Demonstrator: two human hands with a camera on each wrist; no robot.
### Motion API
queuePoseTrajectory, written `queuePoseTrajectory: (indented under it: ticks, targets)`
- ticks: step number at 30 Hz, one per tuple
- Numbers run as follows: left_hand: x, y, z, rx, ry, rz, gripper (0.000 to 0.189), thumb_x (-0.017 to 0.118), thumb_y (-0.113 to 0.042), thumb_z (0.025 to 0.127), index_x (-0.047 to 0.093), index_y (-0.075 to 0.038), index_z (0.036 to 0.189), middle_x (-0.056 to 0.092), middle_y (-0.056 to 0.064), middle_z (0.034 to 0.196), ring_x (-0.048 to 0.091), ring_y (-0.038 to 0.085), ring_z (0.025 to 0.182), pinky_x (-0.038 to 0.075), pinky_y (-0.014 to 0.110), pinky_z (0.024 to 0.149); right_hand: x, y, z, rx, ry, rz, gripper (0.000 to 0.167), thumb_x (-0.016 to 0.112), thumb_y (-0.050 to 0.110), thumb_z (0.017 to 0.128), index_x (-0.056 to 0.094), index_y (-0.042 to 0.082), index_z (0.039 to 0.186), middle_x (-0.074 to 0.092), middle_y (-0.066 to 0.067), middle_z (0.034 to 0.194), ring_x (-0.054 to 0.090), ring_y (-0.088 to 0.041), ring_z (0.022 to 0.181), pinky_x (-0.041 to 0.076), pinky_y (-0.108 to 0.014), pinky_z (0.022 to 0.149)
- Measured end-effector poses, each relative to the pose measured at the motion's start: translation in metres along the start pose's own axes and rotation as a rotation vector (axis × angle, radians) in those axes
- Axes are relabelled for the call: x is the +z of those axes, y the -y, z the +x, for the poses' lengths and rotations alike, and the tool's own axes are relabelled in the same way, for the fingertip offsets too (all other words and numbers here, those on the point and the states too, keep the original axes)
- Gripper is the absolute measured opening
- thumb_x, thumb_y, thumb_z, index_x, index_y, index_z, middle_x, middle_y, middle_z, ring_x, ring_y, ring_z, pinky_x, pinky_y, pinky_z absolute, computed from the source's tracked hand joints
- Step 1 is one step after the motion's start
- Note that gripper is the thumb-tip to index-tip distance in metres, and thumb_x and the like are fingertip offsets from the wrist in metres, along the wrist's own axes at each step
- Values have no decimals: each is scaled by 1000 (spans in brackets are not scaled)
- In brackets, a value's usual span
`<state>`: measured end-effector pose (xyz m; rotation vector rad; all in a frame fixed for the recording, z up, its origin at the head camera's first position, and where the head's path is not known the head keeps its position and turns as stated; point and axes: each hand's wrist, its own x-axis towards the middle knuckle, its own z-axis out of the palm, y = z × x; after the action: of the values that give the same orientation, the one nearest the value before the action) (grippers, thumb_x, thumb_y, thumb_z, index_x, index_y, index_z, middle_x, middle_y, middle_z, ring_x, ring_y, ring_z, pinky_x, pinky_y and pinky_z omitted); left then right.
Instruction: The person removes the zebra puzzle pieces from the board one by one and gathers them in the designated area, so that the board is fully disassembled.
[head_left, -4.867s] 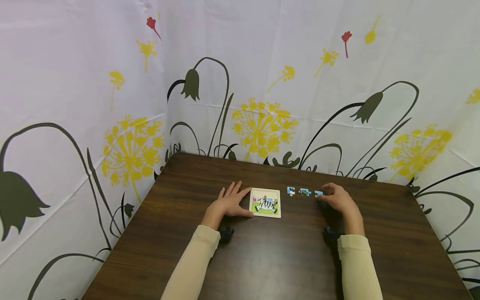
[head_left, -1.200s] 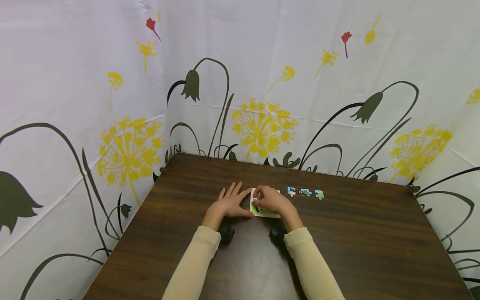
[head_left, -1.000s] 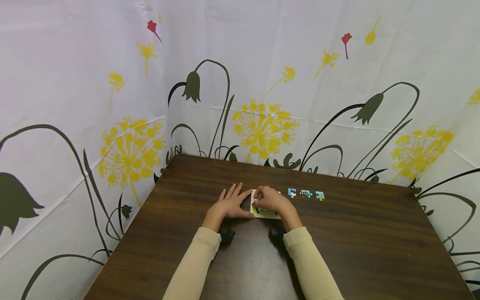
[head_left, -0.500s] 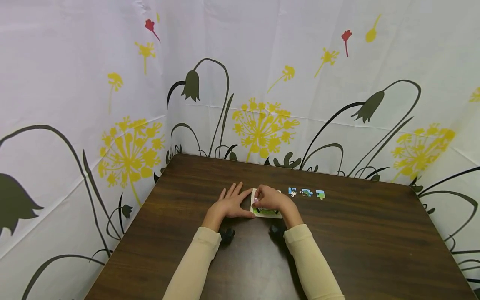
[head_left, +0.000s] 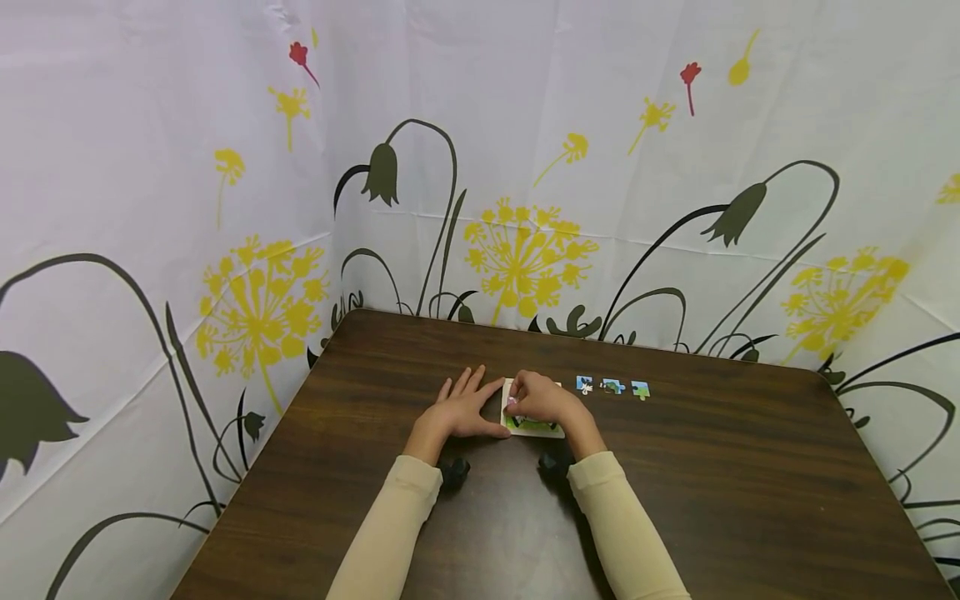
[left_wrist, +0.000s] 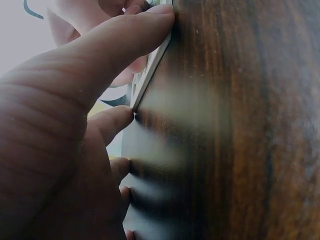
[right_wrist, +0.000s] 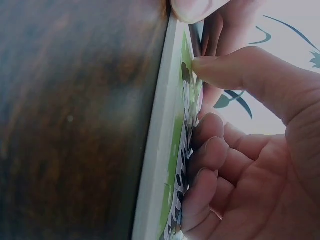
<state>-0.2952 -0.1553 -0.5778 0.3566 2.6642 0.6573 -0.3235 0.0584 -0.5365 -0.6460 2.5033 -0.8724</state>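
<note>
A small square jigsaw puzzle with a pale frame (head_left: 536, 433) and a zebra picture lies on the table. My left hand (head_left: 459, 410) rests at its left side, fingers spread, thumb and index finger touching the frame's edge. Over the picture, my right hand (head_left: 545, 398) has its thumb and curled fingers closed around a pink puzzle piece (head_left: 513, 401) at the upper left. The right wrist view shows the green-and-striped picture (right_wrist: 179, 145) edge-on, with thumb and fingertips against it. The right hand covers much of the picture.
Three loose puzzle pieces lie in a row to the right of the frame: a blue-and-white one (head_left: 584, 384), a blue-green one (head_left: 612, 387) and a green one (head_left: 640, 390). The dark wooden table (head_left: 720, 483) meets a flower-patterned curtain (head_left: 525, 125) at the back.
About five seconds ago my right hand was at the rightmost loose piece; it let go and moved left onto the puzzle. Over the last second both hands stay nearly still.
</note>
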Motion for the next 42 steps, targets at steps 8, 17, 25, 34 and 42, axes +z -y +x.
queuePoseTrajectory:
  ticks: [8, 17, 25, 34, 42]
  targets:
    - [0, 0, -1, 1, -7, -3, 109, 77, -74, 85, 23, -40, 173, -3, 5, 184, -7, 32, 170, -7, 63, 134, -3, -1, -5, -8, -4, 58, 18, 77, 19, 97, 69, 6, 107, 71, -7, 97, 64, -17, 80, 51, -28, 68]
    - [-1, -1, -3, 9, 4, 10, 108, 77, -72, 87, 22, -38, 174, -4, 7, 184, -7, 33, 170, -7, 64, 134, -3, -10, -8, -92, -14, 110, 21, 74, 23, 100, 66, 6, 110, 69, -7, 92, 61, -15, 73, 52, -29, 64]
    - [-2, 1, 1, 5, 13, -7, 109, 77, -72, 86, 21, -38, 174, -5, 6, 184, -9, 33, 170, -9, 64, 134, -6, -14, -11, -147, -95, 182, 26, 76, 27, 102, 66, 7, 116, 67, -5, 88, 57, -14, 68, 50, -29, 62]
    - [-1, 0, 2, 5, -4, -1, 108, 77, -71, 87, 22, -37, 174, -3, 8, 184, -7, 34, 170, -8, 64, 134, -13, -12, -25, -199, -211, 262, 26, 76, 28, 102, 67, 10, 118, 65, -4, 89, 56, -16, 72, 49, -29, 63]
    - [-1, -3, -2, 0, -5, 11, 108, 77, -71, 88, 21, -37, 174, -2, 8, 184, -6, 34, 170, -6, 64, 134, -26, -11, -43, -213, -290, 189, 25, 78, 30, 101, 69, 17, 120, 66, -8, 119, 53, -19, 80, 48, -31, 70]
